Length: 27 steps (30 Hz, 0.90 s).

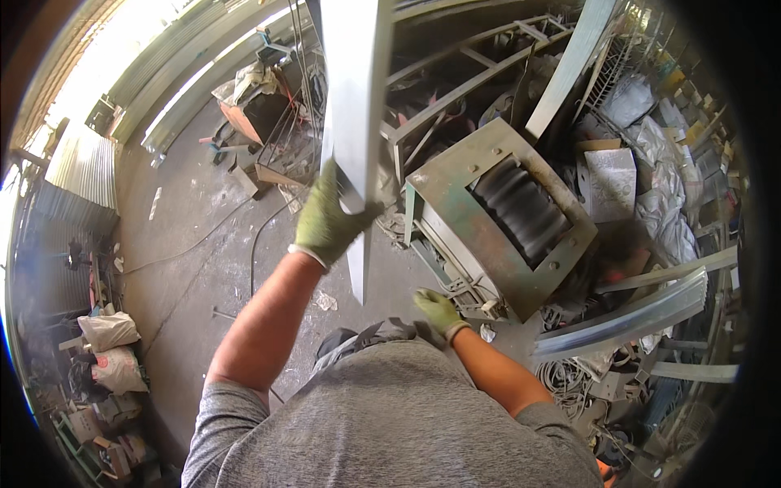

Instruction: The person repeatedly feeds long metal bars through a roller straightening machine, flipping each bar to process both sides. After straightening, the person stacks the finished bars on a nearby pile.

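My left hand (pixel 327 218), in a green work glove, grips a long silver metal channel (pixel 355 98) near its lower end. Its thumb lies across the channel and its fingers are at the left edge. The channel runs from the top of the view down toward my body. My right hand (pixel 439 312), gloved the same way, hangs low in front of me with fingers extended, and nothing shows in it. It is nearest the lower left corner of a worn steel machine (pixel 455 183) with dark ridged rollers (pixel 522 210) in its square opening. I cannot tell whether it touches the machine.
Curved metal channels (pixel 626 317) lie right of the machine, above coiled wire (pixel 565 386). A ladder-like steel frame (pixel 480 61) stands behind. White sacks (pixel 114 350) and corrugated sheets (pixel 81 175) line the left. Cables (pixel 254 244) cross the concrete floor (pixel 183 268).
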Available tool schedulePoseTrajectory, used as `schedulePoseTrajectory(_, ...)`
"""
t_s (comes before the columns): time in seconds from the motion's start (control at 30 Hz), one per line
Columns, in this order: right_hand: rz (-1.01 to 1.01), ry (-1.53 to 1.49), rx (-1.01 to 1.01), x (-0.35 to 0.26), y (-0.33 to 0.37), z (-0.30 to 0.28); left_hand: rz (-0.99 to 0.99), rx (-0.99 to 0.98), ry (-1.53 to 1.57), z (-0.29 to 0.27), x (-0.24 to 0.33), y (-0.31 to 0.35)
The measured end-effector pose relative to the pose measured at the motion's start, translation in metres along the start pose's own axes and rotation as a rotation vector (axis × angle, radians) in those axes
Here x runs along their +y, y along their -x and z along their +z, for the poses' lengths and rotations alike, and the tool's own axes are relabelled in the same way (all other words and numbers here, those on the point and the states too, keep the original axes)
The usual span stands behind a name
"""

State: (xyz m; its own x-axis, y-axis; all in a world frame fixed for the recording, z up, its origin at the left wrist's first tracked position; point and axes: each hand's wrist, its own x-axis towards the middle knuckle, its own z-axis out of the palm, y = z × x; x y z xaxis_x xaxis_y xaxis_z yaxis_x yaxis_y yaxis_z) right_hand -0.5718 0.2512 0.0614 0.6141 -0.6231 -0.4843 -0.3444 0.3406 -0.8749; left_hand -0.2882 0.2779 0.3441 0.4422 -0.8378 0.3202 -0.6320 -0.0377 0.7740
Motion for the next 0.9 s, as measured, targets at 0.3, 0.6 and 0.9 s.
schedulePoseTrajectory(0.3, 0.522, 0.108, 0.468, 0.187, 0.105, -0.151, 0.032, 0.063, 0.053, -0.018, -0.100, -0.109)
schedulePoseTrajectory(0.6, 0.709, 0.171, 0.623, 0.251, 0.154, -0.147, -0.024, 0.027, -0.018, 0.017, -0.256, -0.214)
schedulePoseTrajectory(0.9, 0.377, 0.150, 0.386, 0.049, 0.041, -0.042, -0.167, -0.025, 0.037, 0.052, -0.341, -0.261)
